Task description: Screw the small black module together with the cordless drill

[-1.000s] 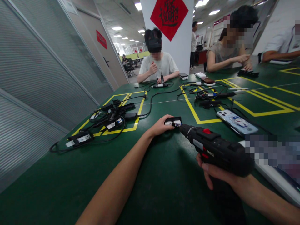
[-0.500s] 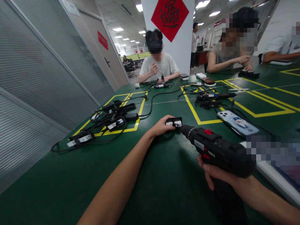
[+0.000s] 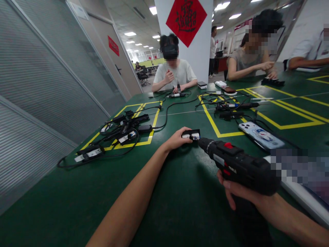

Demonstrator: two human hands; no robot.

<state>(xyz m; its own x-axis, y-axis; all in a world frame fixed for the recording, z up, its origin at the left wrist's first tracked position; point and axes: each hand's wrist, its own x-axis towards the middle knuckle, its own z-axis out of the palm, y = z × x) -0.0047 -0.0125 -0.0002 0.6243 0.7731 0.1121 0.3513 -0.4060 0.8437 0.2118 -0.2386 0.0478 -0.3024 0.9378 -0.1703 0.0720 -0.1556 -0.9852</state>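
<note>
My left hand (image 3: 179,138) is closed around the left end of a small black housing with white parts inside (image 3: 195,136), on the green table (image 3: 177,192). In my right hand (image 3: 239,192) is a black cordless drill (image 3: 239,164) with red switches, its handle wrapped by my fingers. The drill's chuck points left and away from me, its tip right at the housing's right end. Whether the bit touches the housing, I cannot tell. A patch of light falls on the table below the chuck.
Black devices with cables (image 3: 125,127) lie tangled at left inside yellow tape. More cabled tools (image 3: 233,106) lie at right, near a phone in a patterned case (image 3: 260,133). One person (image 3: 174,70) sits opposite; another (image 3: 246,61) works at the right.
Almost nothing differs: both hands, the housing and the drill keep their places. The whole view has shifted very slightly.
</note>
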